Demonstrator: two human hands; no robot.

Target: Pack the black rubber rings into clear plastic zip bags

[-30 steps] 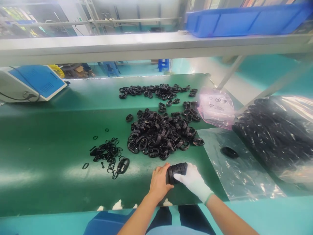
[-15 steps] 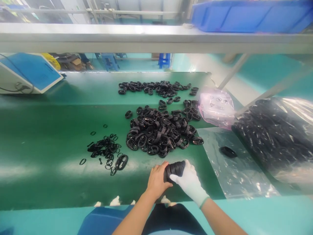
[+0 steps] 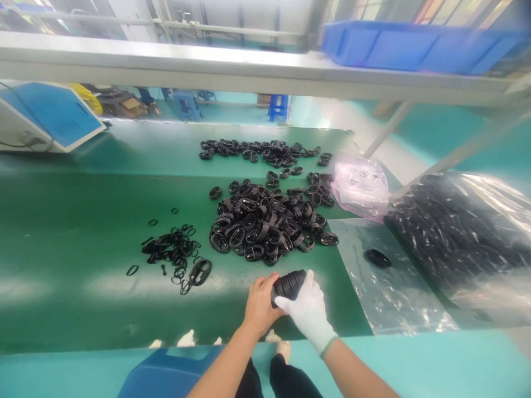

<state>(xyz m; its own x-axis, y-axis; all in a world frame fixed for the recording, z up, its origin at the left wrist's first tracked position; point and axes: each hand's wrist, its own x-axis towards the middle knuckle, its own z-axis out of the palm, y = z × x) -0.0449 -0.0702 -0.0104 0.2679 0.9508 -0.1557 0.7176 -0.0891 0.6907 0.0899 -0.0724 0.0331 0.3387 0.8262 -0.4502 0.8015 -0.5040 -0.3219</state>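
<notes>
Near the table's front edge, my bare left hand (image 3: 261, 303) and my white-gloved right hand (image 3: 307, 307) grip a row of black coiled cables (image 3: 289, 285) from its two ends. The coils are pressed side by side; my palms hide part of them. Just beyond my hands lies a large heap of black coiled cables (image 3: 265, 224). To the left are a small pile of black rings (image 3: 172, 246) and, next to it, a single coiled cable (image 3: 200, 272).
On the right, a clear plastic sheet (image 3: 398, 293) carries one dark coil (image 3: 378, 258), beside a clear bag of black items (image 3: 452, 237). A pinkish bag (image 3: 360, 185) lies behind. A shelf (image 3: 199, 66) with a blue bin (image 3: 418, 48) crosses above; a blue-topped box (image 3: 50, 116) stands left.
The view has shifted slightly, so the table's things sit a little further left. Both hands keep their hold on the row of coiled cables, which looks a bit more tilted.
</notes>
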